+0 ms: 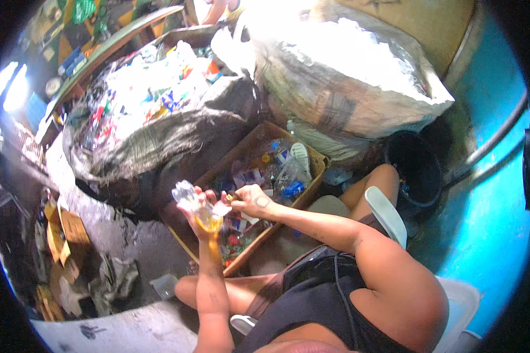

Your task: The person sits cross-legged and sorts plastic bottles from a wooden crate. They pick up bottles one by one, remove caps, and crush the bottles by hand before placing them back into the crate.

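A crumpled clear plastic bottle [184, 193] lies in my left hand [195, 211], over the near left side of an open box. Yellow shows at its end nearest my wrist; glare hides whether that is liquid or plastic. Close beside it, my right hand [252, 201] is closed around a small yellow thing [229, 197], too blurred to name. Below both hands stands the box [247, 263], with several plastic bottles and scraps inside. A blue-labelled bottle [293, 189] and a pale sandal-shaped piece [300, 156] lie towards its far right corner.
Beyond the box stand a dark sack [159, 141] heaped with mixed plastics and a pale sack [335, 106] of clear plastic. A black bucket [413, 170] sits at right by the blue wall [490, 212]. Torn cardboard [73, 231] lies left. Another person's arm [214, 12] shows at the top.
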`<state>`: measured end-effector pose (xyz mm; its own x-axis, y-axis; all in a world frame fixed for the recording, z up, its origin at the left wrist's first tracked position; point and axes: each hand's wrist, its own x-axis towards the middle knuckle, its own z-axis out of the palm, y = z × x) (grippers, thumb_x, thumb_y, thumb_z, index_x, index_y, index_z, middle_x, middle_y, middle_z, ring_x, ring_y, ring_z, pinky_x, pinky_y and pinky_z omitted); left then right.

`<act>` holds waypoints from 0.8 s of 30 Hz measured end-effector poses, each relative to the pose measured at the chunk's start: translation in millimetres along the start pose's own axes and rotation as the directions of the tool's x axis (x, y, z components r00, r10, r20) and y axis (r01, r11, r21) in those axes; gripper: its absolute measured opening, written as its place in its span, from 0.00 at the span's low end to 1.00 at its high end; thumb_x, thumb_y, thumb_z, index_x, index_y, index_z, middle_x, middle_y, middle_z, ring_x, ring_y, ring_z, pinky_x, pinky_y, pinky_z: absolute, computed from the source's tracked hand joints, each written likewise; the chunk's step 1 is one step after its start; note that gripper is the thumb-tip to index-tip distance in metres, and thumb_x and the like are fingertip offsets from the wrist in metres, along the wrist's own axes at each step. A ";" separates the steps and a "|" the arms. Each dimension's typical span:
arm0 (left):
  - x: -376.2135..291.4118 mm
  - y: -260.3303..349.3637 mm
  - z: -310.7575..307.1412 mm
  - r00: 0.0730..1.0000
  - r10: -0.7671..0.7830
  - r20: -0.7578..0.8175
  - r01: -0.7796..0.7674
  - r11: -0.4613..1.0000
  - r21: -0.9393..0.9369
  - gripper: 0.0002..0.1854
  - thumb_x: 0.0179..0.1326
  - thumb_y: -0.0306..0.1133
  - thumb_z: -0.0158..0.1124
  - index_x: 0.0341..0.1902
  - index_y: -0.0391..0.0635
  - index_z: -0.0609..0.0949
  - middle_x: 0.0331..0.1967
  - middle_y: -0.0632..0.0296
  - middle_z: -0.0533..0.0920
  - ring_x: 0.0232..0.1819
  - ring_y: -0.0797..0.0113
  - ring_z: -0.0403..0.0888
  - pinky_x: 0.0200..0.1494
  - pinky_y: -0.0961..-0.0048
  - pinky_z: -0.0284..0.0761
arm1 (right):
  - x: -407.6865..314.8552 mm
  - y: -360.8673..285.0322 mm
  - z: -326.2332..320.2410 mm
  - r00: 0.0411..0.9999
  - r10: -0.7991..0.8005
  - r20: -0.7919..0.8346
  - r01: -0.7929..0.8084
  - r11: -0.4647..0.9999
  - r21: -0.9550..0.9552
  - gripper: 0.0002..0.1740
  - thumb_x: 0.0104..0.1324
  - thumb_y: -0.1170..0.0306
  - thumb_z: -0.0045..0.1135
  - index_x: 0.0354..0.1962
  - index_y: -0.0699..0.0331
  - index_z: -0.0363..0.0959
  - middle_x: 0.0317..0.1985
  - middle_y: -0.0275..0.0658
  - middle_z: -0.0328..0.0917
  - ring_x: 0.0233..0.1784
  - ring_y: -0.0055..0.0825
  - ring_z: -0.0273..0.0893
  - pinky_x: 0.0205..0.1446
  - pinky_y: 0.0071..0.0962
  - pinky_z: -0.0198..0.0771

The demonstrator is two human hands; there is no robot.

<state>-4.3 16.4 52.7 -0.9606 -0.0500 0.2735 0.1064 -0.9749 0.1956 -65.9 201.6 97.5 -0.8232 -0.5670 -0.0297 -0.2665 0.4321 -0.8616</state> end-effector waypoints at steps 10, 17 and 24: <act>9.4 58.2 -45.4 0.672 0.629 -0.392 -0.323 0.725 0.609 0.41 0.61 0.70 0.57 0.67 0.51 0.71 0.51 0.66 0.80 0.51 0.63 0.79 0.55 0.58 0.78 | -7.2 45.8 -11.5 0.929 0.371 0.003 -0.370 0.926 0.078 0.25 0.63 0.49 0.63 0.28 0.66 0.84 0.23 0.39 0.84 0.26 0.27 0.82 0.31 0.33 0.77; -2.1 71.8 -48.2 0.689 0.611 -0.389 -0.272 0.716 0.643 0.40 0.61 0.67 0.59 0.63 0.46 0.72 0.54 0.63 0.80 0.54 0.65 0.80 0.58 0.59 0.78 | 15.5 109.8 -40.6 0.935 0.346 -0.080 -0.350 0.863 -0.364 0.21 0.58 0.57 0.71 0.36 0.69 0.83 0.25 0.41 0.84 0.27 0.27 0.83 0.34 0.34 0.77; -1.8 50.3 -34.6 0.770 0.473 -0.429 -0.218 0.826 0.520 0.38 0.63 0.67 0.56 0.60 0.43 0.76 0.53 0.59 0.83 0.55 0.59 0.82 0.62 0.54 0.77 | 22.1 31.1 -1.3 0.994 0.065 0.084 -0.049 0.984 -0.173 0.33 0.66 0.52 0.68 0.59 0.69 0.75 0.33 0.38 0.85 0.34 0.20 0.80 0.35 0.25 0.74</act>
<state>-6.1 -40.1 29.5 -0.7992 -0.5926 -0.1010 0.4307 -0.6817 0.5915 -93.0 203.4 70.7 -0.7938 -0.5946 -0.1278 -0.3083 0.5744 -0.7583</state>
